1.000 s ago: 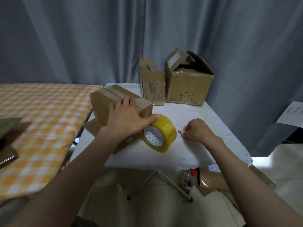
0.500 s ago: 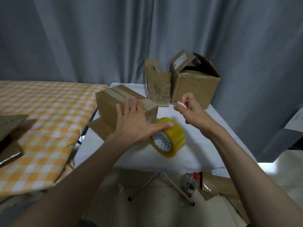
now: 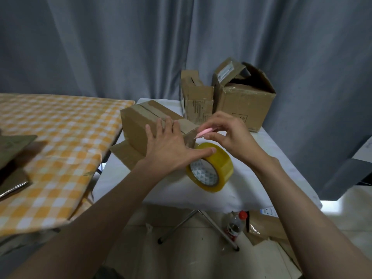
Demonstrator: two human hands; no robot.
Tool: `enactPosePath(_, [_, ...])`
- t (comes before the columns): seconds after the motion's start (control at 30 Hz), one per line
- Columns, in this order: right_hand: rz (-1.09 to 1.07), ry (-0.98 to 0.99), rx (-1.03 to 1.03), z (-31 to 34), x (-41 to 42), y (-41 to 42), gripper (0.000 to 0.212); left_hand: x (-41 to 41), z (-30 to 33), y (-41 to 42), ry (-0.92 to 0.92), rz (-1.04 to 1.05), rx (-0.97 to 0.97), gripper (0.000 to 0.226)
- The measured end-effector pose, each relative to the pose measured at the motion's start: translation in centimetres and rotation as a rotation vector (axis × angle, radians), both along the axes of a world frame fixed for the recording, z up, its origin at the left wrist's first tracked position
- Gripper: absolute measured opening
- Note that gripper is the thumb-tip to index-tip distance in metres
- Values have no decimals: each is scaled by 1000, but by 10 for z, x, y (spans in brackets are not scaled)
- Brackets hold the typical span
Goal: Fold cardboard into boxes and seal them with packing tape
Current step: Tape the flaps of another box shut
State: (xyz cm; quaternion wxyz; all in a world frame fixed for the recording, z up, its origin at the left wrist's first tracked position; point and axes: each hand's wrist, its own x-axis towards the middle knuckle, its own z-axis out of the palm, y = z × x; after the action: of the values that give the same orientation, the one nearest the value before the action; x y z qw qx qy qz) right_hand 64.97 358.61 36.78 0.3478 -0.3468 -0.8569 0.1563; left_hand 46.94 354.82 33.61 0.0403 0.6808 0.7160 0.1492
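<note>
Pink cutter [image 3: 205,132], lifted off the white table [image 3: 281,158] and pinched in right hand [image 3: 231,135], now at folded box [image 3: 141,125] beside tape roll [image 3: 210,167], left hand [image 3: 171,148] flat against both — likely cutting tape.

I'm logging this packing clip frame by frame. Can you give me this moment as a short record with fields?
box in work: closed cardboard box on the white table
left hand: left hand flat on the box, thumb touching the yellow tape roll
right hand: right hand pinching a small pink cutter at the box's near corner
tape roll: on edge beside the box
behind: two open boxes
</note>
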Motion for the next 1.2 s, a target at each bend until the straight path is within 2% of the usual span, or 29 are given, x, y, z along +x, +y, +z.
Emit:
enactPosePath(0.33, [-20,-38,84,-2,-6,0,16,-1,1,1,7,4,-25,139])
enactPosePath(0.47, [-22,-118,145,-7,-9,5,15,-1,2,2,13,6,-31,141])
enactPosePath(0.6, [-190,-115,153,-14,5,23,18,0,2,2,10,12,-37,142])
enactPosePath(0.7, [-366,-127,24,-25,23,35,17,-2,1,1,9,0,-31,143])
enactPosePath(0.77, [-443,-186,-132,-37,26,39,14,-3,2,2,12,-7,-34,143])
enactPosePath(0.93, [-471,-357,-423,-51,27,32,18,-2,3,0,31,-9,-43,141])
enactPosePath(0.97, [-473,-317,-447,-47,25,30,17,-2,3,0,33,-9,-41,141])
enactPosePath(1.03, [-466,-74,-508,-36,18,26,17,-1,4,0,32,-7,-36,142])
enactPosePath(1.1, [-383,136,-698,-20,5,19,24,-1,3,1,33,-1,-36,140])
enactPosePath(1.2, [-269,238,-976,-7,-11,7,22,0,4,0,32,-2,-30,137])
